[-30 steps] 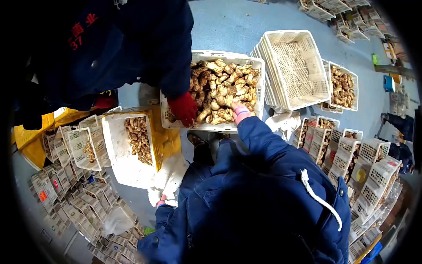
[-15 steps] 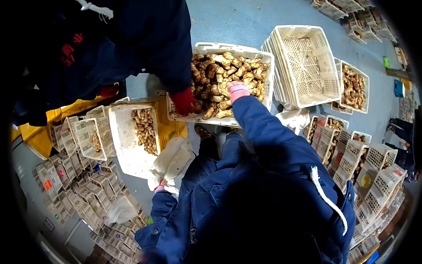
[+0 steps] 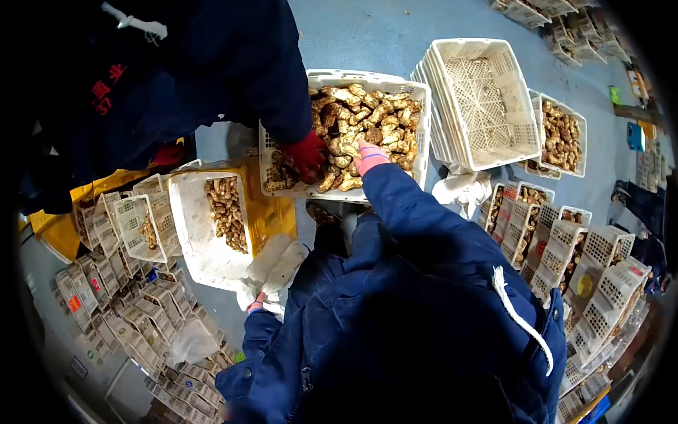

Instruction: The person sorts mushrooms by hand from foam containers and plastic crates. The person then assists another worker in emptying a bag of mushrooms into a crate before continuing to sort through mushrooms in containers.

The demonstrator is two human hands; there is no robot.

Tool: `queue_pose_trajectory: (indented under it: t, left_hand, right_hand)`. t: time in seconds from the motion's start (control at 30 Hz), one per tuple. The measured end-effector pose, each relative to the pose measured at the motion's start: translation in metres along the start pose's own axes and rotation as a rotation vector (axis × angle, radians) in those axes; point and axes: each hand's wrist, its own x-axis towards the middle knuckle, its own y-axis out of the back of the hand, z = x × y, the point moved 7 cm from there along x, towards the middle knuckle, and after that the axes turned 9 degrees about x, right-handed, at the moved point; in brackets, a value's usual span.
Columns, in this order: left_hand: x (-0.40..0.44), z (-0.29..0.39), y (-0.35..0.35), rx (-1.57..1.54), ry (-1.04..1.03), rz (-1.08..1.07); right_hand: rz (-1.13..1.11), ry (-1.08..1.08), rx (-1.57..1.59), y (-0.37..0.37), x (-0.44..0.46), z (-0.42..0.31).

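Observation:
My right hand (image 3: 369,153), with a pink, striped glove cuff, reaches into a white crate (image 3: 426,138) heaped with brown-and-cream mushrooms (image 3: 385,109). Its fingers blend in with the mushrooms, so their grip is unclear. Down at the lower left, my left hand (image 3: 256,303) is beside a crumpled white cloth or bag (image 3: 274,267), its fingers mostly hidden. A co-worker's red-gloved hand (image 3: 308,157) is in the same crate, at its near left corner.
A white foam box (image 3: 194,244) with smaller mushrooms stands on the left. Nested white crates (image 3: 487,99) are at the right. Rows of mushroom baskets (image 3: 519,222) line the right side, and more stacked baskets (image 3: 159,307) fill the lower left.
My right hand has shifted slightly left and nearer me over the mushrooms. The co-worker's red glove has moved a little to the right. My left hand stays by the white cloth or bag.

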Motion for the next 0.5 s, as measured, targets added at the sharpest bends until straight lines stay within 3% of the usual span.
queue_pose_trajectory:
  t: [0.07, 0.1, 0.2, 0.23, 0.27, 0.33, 0.4, 0.47, 0.5]
  left_hand:
    - [0.008, -0.001, 0.001, 0.049, -0.002, -0.050]
    - [0.027, -0.014, 0.003, 0.085, -0.019, -0.052]
    - [0.066, -0.032, 0.012, 0.072, -0.186, -0.030]
    - [0.059, -0.032, 0.012, 0.063, -0.175, -0.007]
    - [0.045, -0.024, 0.010, 0.051, -0.144, 0.012]
    - [0.035, -0.028, 0.008, 0.031, -0.112, 0.039]
    - [0.030, -0.025, 0.004, 0.014, -0.109, 0.050]
    - [0.029, -0.020, 0.001, 0.001, -0.111, 0.060]
    - [0.026, -0.016, 0.000, 0.001, -0.109, 0.063]
  right_hand:
    - [-0.239, -0.156, -0.179, -0.022, 0.024, -0.003]
    - [-0.156, -0.019, -0.266, -0.016, 0.023, -0.015]
    - [-0.205, 0.103, -0.299, 0.004, 0.029, -0.017]
    - [-0.237, 0.054, -0.289, -0.008, 0.037, 0.012]
    - [-0.115, 0.142, -0.174, 0.022, 0.017, 0.007]
    - [-0.163, -0.019, -0.340, 0.040, -0.003, 0.023]
    - [-0.238, -0.010, -0.509, 0.046, -0.024, 0.021]
    - [-0.290, -0.021, -0.510, 0.056, -0.020, 0.014]
    - [-0.210, -0.014, -0.429, 0.061, -0.005, 0.021]
